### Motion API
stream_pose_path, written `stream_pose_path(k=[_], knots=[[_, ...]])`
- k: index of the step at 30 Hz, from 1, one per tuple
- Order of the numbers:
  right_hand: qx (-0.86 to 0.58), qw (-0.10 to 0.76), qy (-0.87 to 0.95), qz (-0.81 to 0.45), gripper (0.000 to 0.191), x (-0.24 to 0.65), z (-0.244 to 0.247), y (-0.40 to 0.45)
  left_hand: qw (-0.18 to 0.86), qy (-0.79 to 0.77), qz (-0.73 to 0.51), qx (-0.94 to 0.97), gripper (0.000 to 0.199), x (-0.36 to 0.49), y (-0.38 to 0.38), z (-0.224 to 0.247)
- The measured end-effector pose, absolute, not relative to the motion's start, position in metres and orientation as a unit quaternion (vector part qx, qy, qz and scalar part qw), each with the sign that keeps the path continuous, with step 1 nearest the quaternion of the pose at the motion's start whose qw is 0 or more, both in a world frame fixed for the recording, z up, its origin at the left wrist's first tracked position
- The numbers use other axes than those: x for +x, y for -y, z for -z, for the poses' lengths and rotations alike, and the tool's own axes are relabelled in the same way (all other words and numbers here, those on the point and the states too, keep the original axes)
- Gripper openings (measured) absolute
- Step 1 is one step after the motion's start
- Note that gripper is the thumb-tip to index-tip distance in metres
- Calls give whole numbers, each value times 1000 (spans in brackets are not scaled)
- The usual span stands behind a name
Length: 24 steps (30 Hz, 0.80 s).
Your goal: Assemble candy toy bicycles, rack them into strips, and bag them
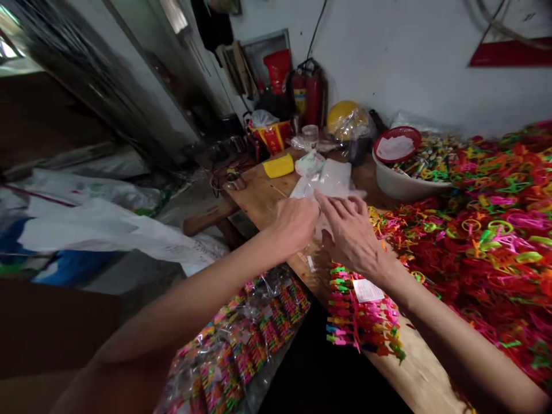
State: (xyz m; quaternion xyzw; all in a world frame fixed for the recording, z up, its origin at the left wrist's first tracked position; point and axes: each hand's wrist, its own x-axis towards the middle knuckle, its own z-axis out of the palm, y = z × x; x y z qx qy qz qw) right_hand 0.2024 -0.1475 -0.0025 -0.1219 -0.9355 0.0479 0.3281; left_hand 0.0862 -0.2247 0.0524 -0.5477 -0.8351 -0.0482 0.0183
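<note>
Both hands are close together over the wooden table, at clear plastic bags (pixel 334 177). My left hand (pixel 298 221) has its fingers curled in at the near end of the bags; what they pinch is too blurred to tell. My right hand (pixel 351 230) touches or nearly touches it, fingers bent and pressed together on the thin plastic. Below my right wrist lies a row of colourful small plastic toys (pixel 362 322) at the table edge, with a white paper label (pixel 368 291) on top.
A large pile of colourful plastic pieces (pixel 487 247) covers the right side. A white basin (pixel 390 179) with a red basket (pixel 399 144) stands behind. Packed toy bags (pixel 241 345) lie lower left of the table (pixel 259 198). A yellow pouch (pixel 278 165) lies farther back.
</note>
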Motion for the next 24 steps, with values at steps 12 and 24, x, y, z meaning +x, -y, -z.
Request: stream_pose_path(k=[12,24], knots=[[-449,245,856,-79,20,230,-1,100,170,778,234,-558,8,68,218,-44],[-415,311,855,-6,30,256,19,85,386,605,226,-658,28,86,182,-26]])
